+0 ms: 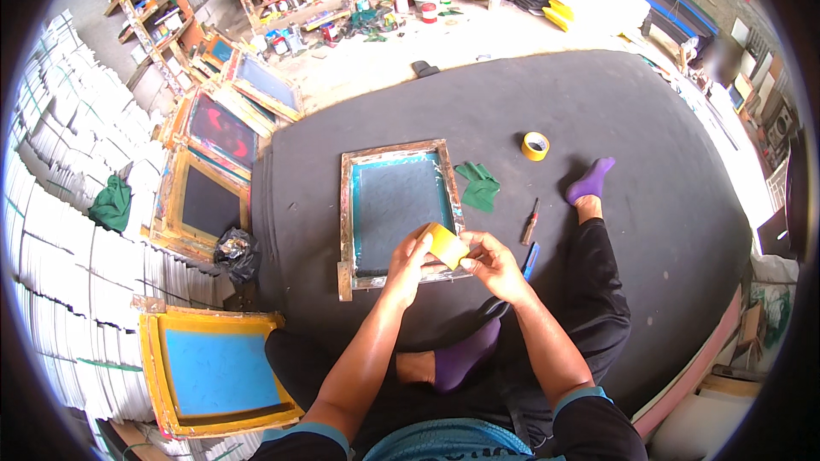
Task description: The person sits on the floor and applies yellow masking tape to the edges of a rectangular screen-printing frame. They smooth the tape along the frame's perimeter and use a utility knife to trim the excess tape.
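Note:
A roll of yellow tape point(448, 245) is held up between my two hands, above the near edge of a wooden-framed printing screen point(397, 205). My left hand point(412, 263) grips the roll from its left side. At its right side, the fingers of my right hand point(495, 266) pinch the tape near the roll's lower right edge. The screen lies flat on the dark mat, with a blue-green mesh and a worn, paint-stained frame. Part of its near right corner is hidden behind my hands and the roll.
A green cloth point(478, 186), a second tape roll point(535, 146), a screwdriver point(531, 222) and a blue cutter point(531, 261) lie right of the screen. More framed screens point(224, 371) lean at the left beside white stacks point(73, 290). My purple-socked feet point(591, 181) rest on the dark mat point(666, 230).

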### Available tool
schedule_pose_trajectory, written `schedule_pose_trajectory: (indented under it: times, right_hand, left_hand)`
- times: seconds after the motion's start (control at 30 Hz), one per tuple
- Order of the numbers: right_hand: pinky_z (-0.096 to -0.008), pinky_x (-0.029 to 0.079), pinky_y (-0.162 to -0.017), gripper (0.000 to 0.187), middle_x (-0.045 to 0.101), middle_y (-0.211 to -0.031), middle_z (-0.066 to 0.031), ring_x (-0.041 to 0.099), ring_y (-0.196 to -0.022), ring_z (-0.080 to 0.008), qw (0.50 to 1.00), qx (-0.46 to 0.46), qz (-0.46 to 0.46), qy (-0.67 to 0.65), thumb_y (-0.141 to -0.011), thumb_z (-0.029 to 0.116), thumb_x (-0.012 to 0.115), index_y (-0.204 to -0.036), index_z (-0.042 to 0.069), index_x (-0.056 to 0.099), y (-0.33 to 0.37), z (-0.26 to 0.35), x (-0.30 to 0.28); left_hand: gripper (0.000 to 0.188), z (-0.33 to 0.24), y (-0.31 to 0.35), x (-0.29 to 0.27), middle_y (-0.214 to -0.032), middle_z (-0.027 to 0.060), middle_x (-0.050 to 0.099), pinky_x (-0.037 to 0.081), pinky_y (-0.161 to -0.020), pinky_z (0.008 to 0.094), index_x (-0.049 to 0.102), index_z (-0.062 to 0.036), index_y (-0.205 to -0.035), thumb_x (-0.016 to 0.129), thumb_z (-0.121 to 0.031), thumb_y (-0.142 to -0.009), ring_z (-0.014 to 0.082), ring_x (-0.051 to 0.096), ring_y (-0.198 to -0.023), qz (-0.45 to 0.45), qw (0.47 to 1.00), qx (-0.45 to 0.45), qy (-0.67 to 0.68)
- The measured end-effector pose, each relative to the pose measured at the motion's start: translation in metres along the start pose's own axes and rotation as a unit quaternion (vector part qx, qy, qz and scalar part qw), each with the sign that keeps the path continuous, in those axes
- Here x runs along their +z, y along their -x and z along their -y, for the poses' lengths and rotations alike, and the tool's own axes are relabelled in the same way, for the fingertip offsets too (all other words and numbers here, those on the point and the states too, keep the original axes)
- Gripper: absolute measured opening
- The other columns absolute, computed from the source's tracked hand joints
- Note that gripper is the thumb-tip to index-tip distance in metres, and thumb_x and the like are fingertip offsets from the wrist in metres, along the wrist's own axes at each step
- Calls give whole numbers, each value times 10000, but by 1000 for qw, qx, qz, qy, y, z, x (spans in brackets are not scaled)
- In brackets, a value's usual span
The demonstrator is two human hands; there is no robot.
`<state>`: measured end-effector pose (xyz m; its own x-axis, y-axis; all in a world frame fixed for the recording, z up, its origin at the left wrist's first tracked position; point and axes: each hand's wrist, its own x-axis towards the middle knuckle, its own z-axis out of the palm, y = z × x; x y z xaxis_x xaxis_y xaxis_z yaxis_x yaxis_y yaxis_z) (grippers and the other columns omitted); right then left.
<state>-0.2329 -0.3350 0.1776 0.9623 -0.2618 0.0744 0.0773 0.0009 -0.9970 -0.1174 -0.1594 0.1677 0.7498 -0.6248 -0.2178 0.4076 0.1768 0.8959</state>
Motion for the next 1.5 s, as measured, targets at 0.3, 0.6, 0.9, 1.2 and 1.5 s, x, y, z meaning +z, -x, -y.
schedule_pose_trajectory:
  times: [0.3, 0.6, 0.9, 1.2, 1.5]
  right_hand:
    - [-353, 564, -854, 273, 767, -1112, -127, 725, -1005, -204, 991, 7, -64, 119, -975, 106, 722, -1237, 29, 725, 1, -11, 24]
    - [-293, 584, -846, 191, 757, -997, -90, 707, -926, -127, 991, 38, -90, 92, -1017, 48, 685, -1177, -54, 701, 2, -23, 28]
    - [-320, 584, -747, 157, 779, -910, -120, 739, -799, -159, 985, 68, -133, 91, -955, 122, 763, -1042, -9, 759, 2, -34, 27]
    - [-328, 581, -678, 123, 766, -818, -115, 772, -749, -193, 969, 66, -151, 184, -968, 132, 739, -989, 14, 710, 17, -37, 32]
    - [-427, 558, -669, 75, 743, -834, -163, 751, -756, -354, 951, 28, -138, 276, -969, 112, 706, -987, 58, 658, 28, -55, 36]
  left_hand:
    - [603, 14, 13, -9, -1293, 139, 666, 630, -841, 387, 519, -23, -1496, 682, -363, -1026, 234, 708, -1048, -71, 997, 17, -29]
    - [626, 19, 14, -10, -1285, 128, 670, 624, -854, 393, 535, -31, -1487, 688, -411, -1014, 215, 703, -1023, -73, 996, 2, -56]
    - [605, 30, 14, -11, -1249, 111, 678, 621, -857, 390, 577, -52, -1454, 694, -440, -1005, 198, 700, -1039, -84, 992, -29, -85]
    - [651, 48, 18, -17, -1276, 113, 689, 619, -835, 370, 573, -54, -1459, 714, -479, -987, 204, 692, -1117, -67, 991, -86, -80]
    - [631, 63, 25, -23, -1180, 99, 703, 615, -791, 378, 621, -51, -1379, 702, -531, -978, 188, 713, -1010, -74, 984, -142, -72]
